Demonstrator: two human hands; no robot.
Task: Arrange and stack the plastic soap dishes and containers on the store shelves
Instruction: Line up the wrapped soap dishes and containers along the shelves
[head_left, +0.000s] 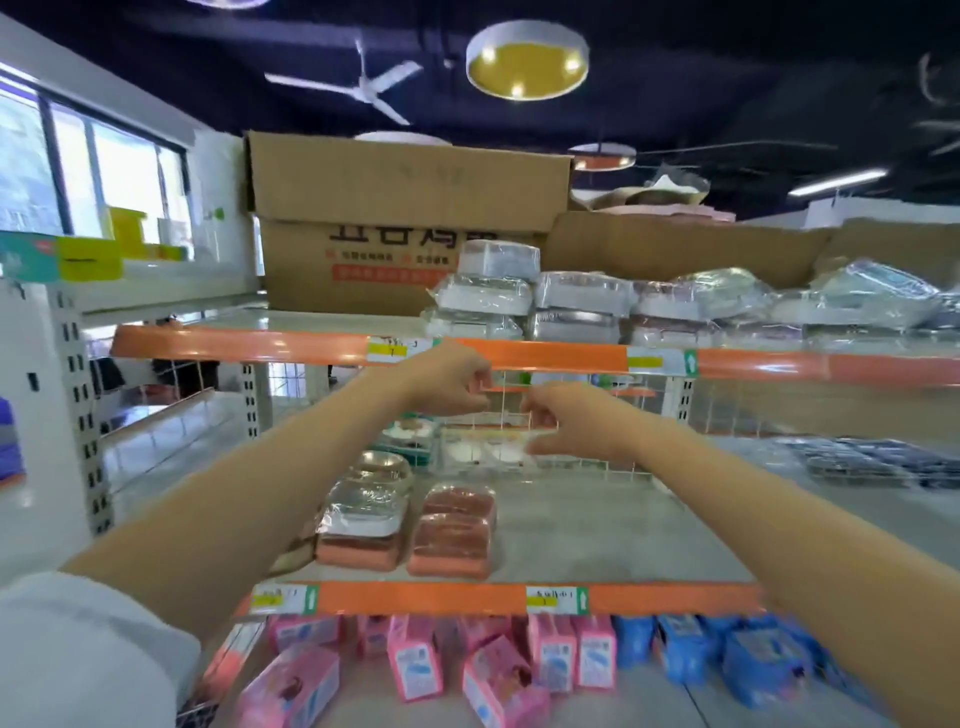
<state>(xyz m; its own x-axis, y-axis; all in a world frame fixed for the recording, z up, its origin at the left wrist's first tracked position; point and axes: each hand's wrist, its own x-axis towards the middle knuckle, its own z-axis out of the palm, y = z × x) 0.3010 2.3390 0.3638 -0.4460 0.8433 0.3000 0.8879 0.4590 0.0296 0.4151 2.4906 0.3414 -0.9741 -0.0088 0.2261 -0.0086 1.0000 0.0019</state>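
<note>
Both arms reach into the middle shelf (597, 525). My left hand (449, 379) and my right hand (569, 423) hold a clear plastic container (506, 410) between them, above a clear wrapped pack (485, 452) at the back of the shelf. The image is blurred, so the grip is hard to read, but both hands' fingers curl at the container's sides. Wrapped brown soap dishes (452, 538) lie in two stacks at the front left, beside clear round containers (371, 499). Wrapped white and grey soap dishes (576, 301) are stacked on the top shelf.
Large cardboard boxes (395, 223) stand at the back of the top shelf. Dark flat packs (862, 460) lie on the right of the middle shelf. Pink boxes (415, 660) and blue packs (727, 654) fill the shelf below. A wire grid backs the middle shelf.
</note>
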